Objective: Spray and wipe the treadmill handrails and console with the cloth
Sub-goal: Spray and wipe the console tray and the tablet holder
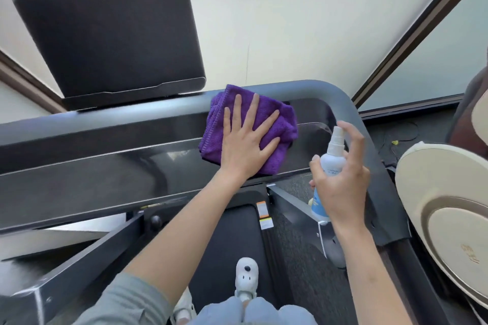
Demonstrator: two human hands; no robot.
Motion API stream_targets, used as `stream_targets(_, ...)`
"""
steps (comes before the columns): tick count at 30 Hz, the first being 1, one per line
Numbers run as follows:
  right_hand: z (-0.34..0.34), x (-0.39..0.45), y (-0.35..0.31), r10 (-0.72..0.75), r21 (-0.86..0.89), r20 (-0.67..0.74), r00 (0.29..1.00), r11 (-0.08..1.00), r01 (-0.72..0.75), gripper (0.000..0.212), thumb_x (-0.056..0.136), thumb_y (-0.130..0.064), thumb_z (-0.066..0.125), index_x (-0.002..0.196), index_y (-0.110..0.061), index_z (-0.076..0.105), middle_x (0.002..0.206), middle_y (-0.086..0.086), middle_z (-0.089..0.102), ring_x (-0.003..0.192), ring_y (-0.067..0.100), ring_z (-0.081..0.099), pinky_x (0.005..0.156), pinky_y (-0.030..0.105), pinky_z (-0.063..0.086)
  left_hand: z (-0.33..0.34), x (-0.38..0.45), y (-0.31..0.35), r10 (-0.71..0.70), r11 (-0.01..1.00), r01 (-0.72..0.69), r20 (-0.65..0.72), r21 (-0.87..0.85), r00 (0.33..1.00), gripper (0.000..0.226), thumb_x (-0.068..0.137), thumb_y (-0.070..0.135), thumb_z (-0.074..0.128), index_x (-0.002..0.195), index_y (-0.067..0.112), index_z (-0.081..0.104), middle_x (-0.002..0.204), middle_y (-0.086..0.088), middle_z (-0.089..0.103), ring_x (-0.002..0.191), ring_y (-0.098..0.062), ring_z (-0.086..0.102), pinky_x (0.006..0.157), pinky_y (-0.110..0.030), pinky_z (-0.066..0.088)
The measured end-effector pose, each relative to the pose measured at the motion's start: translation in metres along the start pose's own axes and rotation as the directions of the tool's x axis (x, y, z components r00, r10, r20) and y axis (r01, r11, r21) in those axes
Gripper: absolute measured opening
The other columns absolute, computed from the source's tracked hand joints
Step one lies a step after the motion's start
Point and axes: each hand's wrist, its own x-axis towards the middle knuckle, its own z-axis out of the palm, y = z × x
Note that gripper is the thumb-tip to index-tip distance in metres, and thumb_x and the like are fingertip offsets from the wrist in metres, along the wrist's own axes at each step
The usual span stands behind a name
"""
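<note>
Your left hand (244,144) flat, fingers spread, pressing the purple cloth (282,124) onto the console (105,174), your right hand (343,182) curled round the spray bottle (331,163) just right of the cloth

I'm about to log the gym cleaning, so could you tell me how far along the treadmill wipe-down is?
Nothing shows as finished. In hand: the left hand presses the purple cloth flat on the glossy console, near its right end, while the right hand grips the spray bottle. Left: the rest of the console and the handrail.
</note>
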Motion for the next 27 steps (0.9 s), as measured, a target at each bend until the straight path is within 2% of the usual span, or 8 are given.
stream_targets(3,0.014,0.001,-0.008,-0.037,0.015,0.035,0.999,0.999,0.036,0.059,0.086,-0.005,0.064,0.132,-0.034,0.040,0.074,0.003,0.061,0.054,0.026,0.063,0.057,0.041,0.055,-0.009,-0.027,-0.041,-0.182,0.983,0.183,-0.030,0.017,0.983,0.058,0.093,0.060,0.032,0.148,0.043,0.028,0.162,-0.004,0.007,0.147,-0.038,-0.004,0.117,-0.056,-0.005)
stream_targets(6,0.023,0.001,-0.011,-0.059,0.021,0.044,0.997,0.998,0.058,0.059,0.085,-0.003,0.063,0.133,-0.031,0.041,0.073,0.000,0.058,0.051,0.026,0.061,0.056,0.042,0.054,-0.010,-0.036,-0.037,-0.294,0.955,0.294,-0.008,0.037,0.956,0.060,0.092,0.064,0.026,0.149,0.045,0.021,0.163,-0.005,0.001,0.147,-0.039,-0.008,0.116,-0.058,-0.005)
stream_targets(11,0.028,0.001,-0.009,-0.094,-0.006,0.045,0.995,0.996,0.094,0.059,0.084,0.000,0.061,0.135,-0.024,0.042,0.077,-0.004,0.055,0.051,0.025,0.057,0.054,0.043,0.052,0.001,-0.006,0.010,-0.207,0.975,0.201,0.070,0.093,0.976,0.060,0.094,0.063,0.025,0.150,0.046,0.012,0.162,-0.008,-0.007,0.145,-0.042,-0.013,0.115,-0.061,-0.006)
stream_targets(14,0.032,-0.002,-0.012,-0.110,-0.006,0.052,0.993,0.994,0.110,0.061,0.083,0.000,0.063,0.135,-0.026,0.042,0.068,-0.009,0.050,0.051,0.016,0.053,0.054,0.036,0.051,0.000,-0.009,0.004,-0.130,0.991,0.129,0.060,0.030,0.990,0.058,0.094,0.057,0.036,0.149,0.045,0.023,0.162,-0.008,0.001,0.146,-0.041,-0.008,0.116,-0.059,-0.006)
stream_targets(16,0.039,-0.004,-0.020,-0.121,0.007,0.082,0.989,0.993,0.121,0.061,0.083,0.001,0.063,0.135,-0.025,0.042,0.065,-0.007,0.051,0.050,0.018,0.053,0.054,0.037,0.051,-0.006,-0.023,-0.019,-0.142,0.990,0.142,0.032,0.001,0.989,0.056,0.093,0.055,0.040,0.147,0.045,0.028,0.162,-0.007,0.004,0.147,-0.039,-0.006,0.117,-0.057,-0.003)
stream_targets(21,0.065,-0.016,-0.054,-0.152,0.047,0.188,0.970,0.988,0.146,0.064,0.086,0.000,0.063,0.135,-0.032,0.037,0.066,0.001,0.053,0.055,0.029,0.060,0.056,0.049,0.055,-0.035,-0.084,-0.109,-0.310,0.951,0.310,0.034,0.006,0.950,0.061,0.090,0.058,0.045,0.147,0.048,0.025,0.163,-0.004,-0.003,0.148,-0.034,-0.009,0.117,-0.058,-0.001)
stream_targets(24,0.082,-0.030,-0.070,-0.166,0.084,0.209,0.964,0.985,0.152,0.064,0.087,0.000,0.063,0.135,-0.034,0.036,0.067,0.008,0.056,0.054,0.033,0.062,0.060,0.049,0.056,-0.054,-0.121,-0.168,-0.454,0.891,0.453,0.025,0.023,0.891,0.063,0.090,0.061,0.046,0.147,0.049,0.023,0.163,-0.002,-0.003,0.148,-0.033,-0.008,0.116,-0.061,0.000)
stream_targets(27,0.095,-0.045,-0.082,-0.184,0.086,0.211,0.960,0.982,0.169,0.063,0.087,0.000,0.063,0.135,-0.032,0.038,0.068,0.005,0.057,0.055,0.030,0.061,0.062,0.044,0.055,-0.058,-0.132,-0.179,-0.560,0.828,0.559,0.009,0.040,0.829,0.065,0.089,0.065,0.042,0.149,0.047,0.021,0.163,-0.003,-0.001,0.148,-0.036,-0.005,0.115,-0.062,0.002)
